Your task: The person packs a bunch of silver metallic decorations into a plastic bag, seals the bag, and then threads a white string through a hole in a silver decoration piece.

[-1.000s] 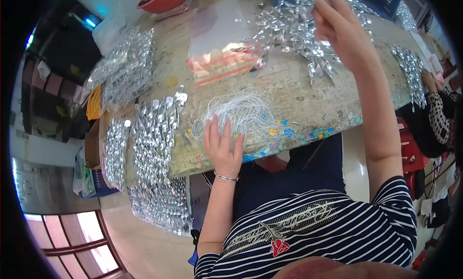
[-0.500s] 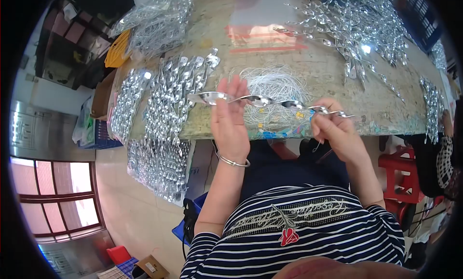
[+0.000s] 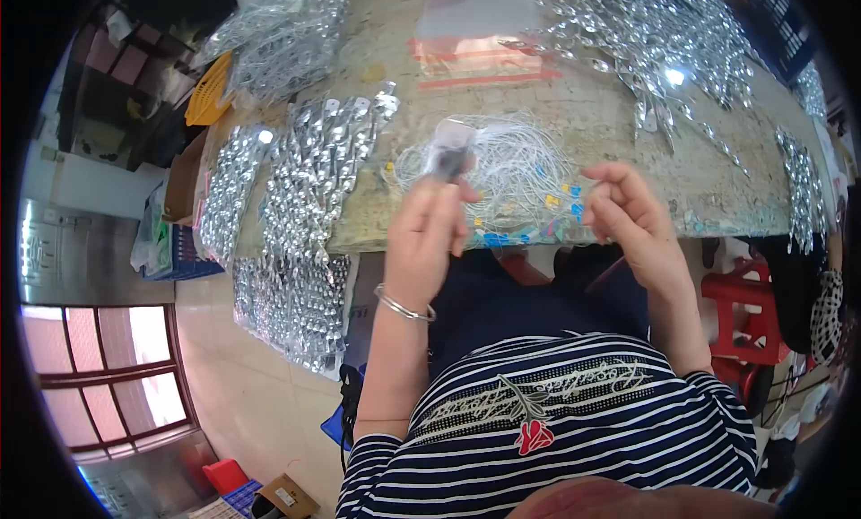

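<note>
My left hand (image 3: pixel 423 228) is closed on a shiny twisted metal strip (image 3: pixel 455 135), whose flat end stands up blurred above the fingers; the rest of it is foreshortened or hidden. To the right, my right hand (image 3: pixel 635 221) hovers over the table's front edge with its fingers curled but apart, and no strip shows in it. Between and behind the hands lies a loose tangle of white string (image 3: pixel 520 165) with small blue and yellow tags. Many similar twisted strips (image 3: pixel 314 174) lie in rows left of my left hand, some hanging over the edge.
A heap of silver strips (image 3: pixel 664 44) covers the back right of the worn table (image 3: pixel 386 210). Clear-wrapped strips (image 3: pixel 291 48) lie at the back left beside a yellow basket (image 3: pixel 208 93). A red stool (image 3: pixel 740 317) stands at right, near another person's patterned sleeve (image 3: pixel 826 308).
The strip, stretched level between both hands before, is now upright in my left hand alone. My right hand has come off it, and my left fingers have closed.
</note>
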`<state>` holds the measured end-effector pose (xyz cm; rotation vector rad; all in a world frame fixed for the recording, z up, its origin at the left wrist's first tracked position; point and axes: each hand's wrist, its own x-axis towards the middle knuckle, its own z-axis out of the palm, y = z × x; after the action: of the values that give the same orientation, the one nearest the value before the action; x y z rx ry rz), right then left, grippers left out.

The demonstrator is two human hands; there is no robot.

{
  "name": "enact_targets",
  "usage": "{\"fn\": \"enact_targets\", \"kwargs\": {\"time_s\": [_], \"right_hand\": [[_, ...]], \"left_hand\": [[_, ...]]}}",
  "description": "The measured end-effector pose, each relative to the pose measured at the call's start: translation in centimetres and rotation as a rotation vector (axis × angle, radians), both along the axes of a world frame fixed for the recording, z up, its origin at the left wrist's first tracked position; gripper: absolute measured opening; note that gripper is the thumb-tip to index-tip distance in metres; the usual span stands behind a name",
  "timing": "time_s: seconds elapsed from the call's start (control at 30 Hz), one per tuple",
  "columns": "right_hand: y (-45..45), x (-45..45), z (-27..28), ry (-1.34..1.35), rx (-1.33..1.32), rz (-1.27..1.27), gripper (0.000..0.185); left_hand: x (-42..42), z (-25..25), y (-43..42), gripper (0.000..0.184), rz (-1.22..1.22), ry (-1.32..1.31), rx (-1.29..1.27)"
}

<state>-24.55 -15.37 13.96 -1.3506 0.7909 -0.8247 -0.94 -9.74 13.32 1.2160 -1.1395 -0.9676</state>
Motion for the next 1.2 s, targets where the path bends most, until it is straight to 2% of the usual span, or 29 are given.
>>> {"fn": "enact_targets", "kwargs": {"time_s": [0.03, 0.13, 0.23, 0.43, 0.5, 0.67, 0.9, 1.07, 1.2], "right_hand": [[0.2, 0.4, 0.2, -0.018, 0.0, 0.034, 0.029], [0.2, 1.3, 0.3, -0.048, 0.02, 0.105, 0.031], [0.2, 1.6, -0.4, -0.04, 0.028, 0.146, 0.033], [0.5, 2.1, -1.3, -0.021, 0.098, 0.157, 0.036], [0.6, 2.2, -1.2, -0.006, 0.118, 0.156, 0.038], [0.8, 2.6, -1.1, 0.017, 0.118, 0.253, 0.051], [1.6, 3.2, -2.5, 0.046, 0.057, 0.246, 0.058], [1.4, 2.6, -2.4, 0.102, 0.082, 0.26, 0.054], [1.3, 2.4, -2.1, 0.07, 0.135, 0.226, 0.043]], "left_hand": [[-0.7, -1.0, -0.1, 0.032, -0.086, -0.076, 0.043], [-3.0, -2.5, 0.0, 0.033, -0.116, -0.067, 0.0], [-3.5, -1.8, 0.1, 0.034, -0.213, 0.035, 0.133], [-3.1, -2.7, 0.1, 0.038, -0.277, 0.093, 0.174], [-3.3, -2.2, 0.1, 0.036, -0.275, 0.199, 0.244], [-3.3, -2.1, -0.1, 0.035, -0.28, 0.334, 0.331], [-3.0, -2.1, -0.2, 0.033, -0.339, 0.309, 0.398], [-2.4, -1.9, 0.0, 0.02, -0.393, 0.299, 0.447], [-2.1, -2.8, 0.3, 0.013, -0.265, 0.186, 0.434]]}}
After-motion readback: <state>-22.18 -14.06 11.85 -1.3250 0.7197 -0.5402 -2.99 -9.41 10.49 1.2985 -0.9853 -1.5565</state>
